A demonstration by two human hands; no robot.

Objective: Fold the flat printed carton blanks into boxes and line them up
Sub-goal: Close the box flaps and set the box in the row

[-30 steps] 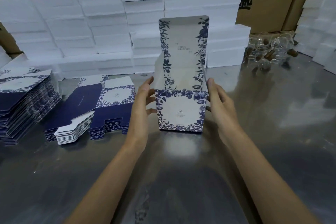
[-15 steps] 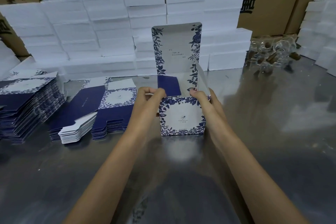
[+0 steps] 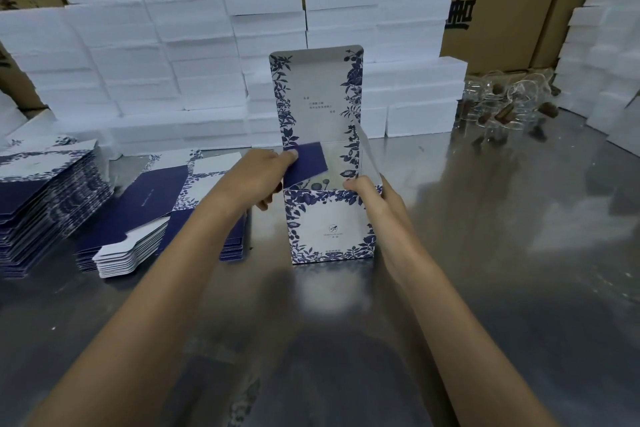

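Observation:
A white carton with blue floral print (image 3: 329, 225) stands upright on the steel table, its long lid panel (image 3: 317, 97) raised behind it. My left hand (image 3: 259, 177) pinches the dark blue left side flap (image 3: 308, 163), which leans inward over the box's open top. My right hand (image 3: 374, 194) grips the box's right top corner, thumb at the front edge, beside the raised white right flap (image 3: 367, 156). Stacks of flat printed blanks (image 3: 145, 208) lie to the left.
A taller pile of blanks (image 3: 41, 198) sits at the far left edge. White foam blocks (image 3: 166, 62) are stacked along the back, brown shipping cartons (image 3: 512, 3) behind them. Clear glass bottles with corks (image 3: 505, 104) lie at the back right. More foam blocks (image 3: 602, 62) stand at the right.
The carton went from held by its sides to standing as an open box. My left hand has pushed the blue side flap further inward, and my right hand has moved to the right top corner.

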